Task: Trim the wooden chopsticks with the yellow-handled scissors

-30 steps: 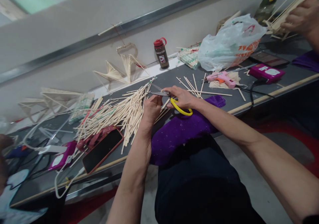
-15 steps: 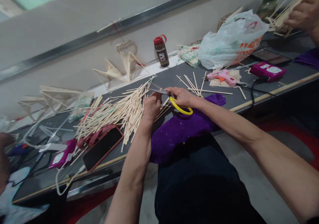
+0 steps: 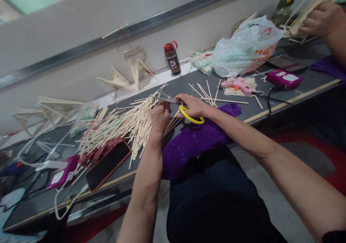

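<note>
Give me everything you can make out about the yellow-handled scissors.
The scissors have slim, grey, metallic-looking blades and a smooth yellow handle loop that looks like plastic; any second loop is hidden. The right hand grips them by the handle, partly covering it. The blades look parted and point toward the picture's left, above the loose sticks, while the loop appears in front of the purple cloth. The left hand is close by the blades; contact is unclear.
</note>
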`<action>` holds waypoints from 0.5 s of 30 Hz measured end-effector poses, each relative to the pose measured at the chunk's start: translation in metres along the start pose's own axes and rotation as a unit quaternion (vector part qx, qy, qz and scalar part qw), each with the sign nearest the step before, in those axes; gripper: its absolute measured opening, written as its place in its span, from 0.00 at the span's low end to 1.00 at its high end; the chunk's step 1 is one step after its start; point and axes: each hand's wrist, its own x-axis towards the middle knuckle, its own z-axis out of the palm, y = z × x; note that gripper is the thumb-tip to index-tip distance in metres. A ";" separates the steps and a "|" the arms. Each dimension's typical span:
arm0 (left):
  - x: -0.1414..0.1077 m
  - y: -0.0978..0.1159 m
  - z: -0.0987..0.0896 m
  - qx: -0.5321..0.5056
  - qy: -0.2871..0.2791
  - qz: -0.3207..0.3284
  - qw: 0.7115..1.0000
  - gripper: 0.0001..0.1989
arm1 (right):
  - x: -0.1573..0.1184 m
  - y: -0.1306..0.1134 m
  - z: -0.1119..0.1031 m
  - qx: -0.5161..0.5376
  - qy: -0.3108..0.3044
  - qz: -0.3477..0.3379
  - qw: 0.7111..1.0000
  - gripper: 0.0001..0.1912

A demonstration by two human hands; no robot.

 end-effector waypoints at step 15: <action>0.004 0.001 -0.010 -0.055 0.076 -0.004 0.996 0.12 | -0.033 0.027 -0.052 -0.142 0.036 0.146 0.978 0.33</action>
